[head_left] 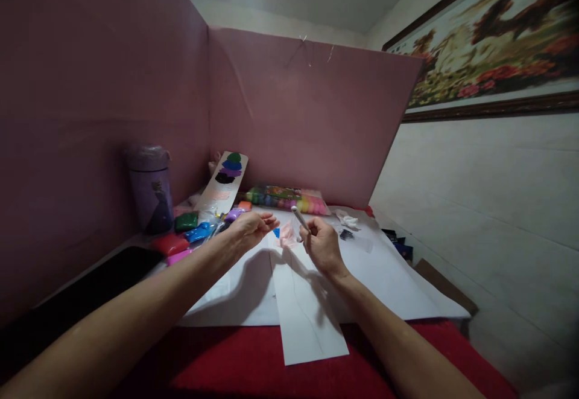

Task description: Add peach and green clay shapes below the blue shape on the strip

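My right hand [323, 243] is closed around a pale pen-shaped tool [300, 218], its rounded end pointing up and to the left. To the left of it, my left hand [253, 229] hovers with the fingers stretched out and slightly curled; I see nothing in them. Below both hands lies a long white card [312, 332] with thin curved lines drawn on it. A crumpled light pink piece [287, 235] is at its far end, between the hands. Just beside my left fingertips shows a small blue bit [277, 232].
Bright packets, among them a red one [169, 244] and a blue one [199, 232], lie at the left near a purple tumbler [151, 191]. Behind are a painted card [225, 181] and a colourful clear pack [287, 198]. A white crumpled wrapper [347, 219] sits right.
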`<state>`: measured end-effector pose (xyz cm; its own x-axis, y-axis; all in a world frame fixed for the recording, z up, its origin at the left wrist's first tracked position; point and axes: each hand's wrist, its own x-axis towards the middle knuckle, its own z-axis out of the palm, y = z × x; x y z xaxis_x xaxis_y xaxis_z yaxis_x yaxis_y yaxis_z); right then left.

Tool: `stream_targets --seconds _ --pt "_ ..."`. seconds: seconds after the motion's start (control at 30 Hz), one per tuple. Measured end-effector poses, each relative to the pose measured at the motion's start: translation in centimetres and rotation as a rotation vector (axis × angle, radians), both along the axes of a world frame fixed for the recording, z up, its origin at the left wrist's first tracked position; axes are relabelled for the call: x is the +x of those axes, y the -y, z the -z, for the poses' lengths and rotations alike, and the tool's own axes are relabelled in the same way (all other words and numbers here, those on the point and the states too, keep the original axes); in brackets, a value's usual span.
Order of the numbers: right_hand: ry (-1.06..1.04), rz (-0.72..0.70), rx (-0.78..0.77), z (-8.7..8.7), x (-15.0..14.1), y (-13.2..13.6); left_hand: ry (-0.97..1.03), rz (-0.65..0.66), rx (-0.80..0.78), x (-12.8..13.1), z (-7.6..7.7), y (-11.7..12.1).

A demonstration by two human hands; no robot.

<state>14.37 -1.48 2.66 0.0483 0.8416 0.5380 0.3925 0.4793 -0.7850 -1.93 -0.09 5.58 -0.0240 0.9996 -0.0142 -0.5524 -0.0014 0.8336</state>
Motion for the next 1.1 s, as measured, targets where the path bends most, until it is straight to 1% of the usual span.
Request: stream_targets --seconds 0.1,0.13,0.23,0.33,0.47,0.53,0.67,0.73,0.93,1.03,1.1 --pt "0.0 0.004 0.002 -0.2 -0.1 0.1 -0.074 0.017 0.053 0.3 -0.6 0.9" --pt "-0.003 0.004 0.0 -0.3 -0.1 0.2 -0.108 0.008 0.094 0.4 -0.8 1.2" --pt "-0.029 -0.032 -0.03 -0.3 -0.2 0.3 -0.293 -0.047 0.294 0.8 -1.3 2.0" --pt "-0.06 -0.109 -0.056 -0.2 -0.3 0.5 -0.484 -0.068 0.466 1.2 -1.0 2.3" --pt "-0.055 -0.195 -0.043 -0.1 -0.5 0.8 -0.649 -0.047 0.581 1.3 0.0 2.3" --pt "-0.035 -0.222 -0.035 0.0 -0.6 1.0 -0.775 -0.106 0.616 1.3 0.2 2.3" --pt "-0.026 -0.234 -0.048 0.1 -0.6 1.1 -1.031 -0.288 0.713 1.0 0.1 2.5" --pt "-0.037 -0.22 -0.056 0.1 -0.6 1.1 -1.102 -0.311 0.742 0.8 0.1 2.5" --pt "-0.083 -0.246 -0.096 -0.3 -0.7 1.3 -1.28 -0.231 0.836 0.2 0.2 1.7" --pt "-0.096 -0.231 -0.117 -0.3 -0.8 1.3 -1.299 -0.203 0.852 0.1 0.0 1.6" --pt "-0.101 -0.218 -0.127 -0.2 -0.7 1.2 -1.297 -0.156 0.848 0.0 -0.1 1.7"
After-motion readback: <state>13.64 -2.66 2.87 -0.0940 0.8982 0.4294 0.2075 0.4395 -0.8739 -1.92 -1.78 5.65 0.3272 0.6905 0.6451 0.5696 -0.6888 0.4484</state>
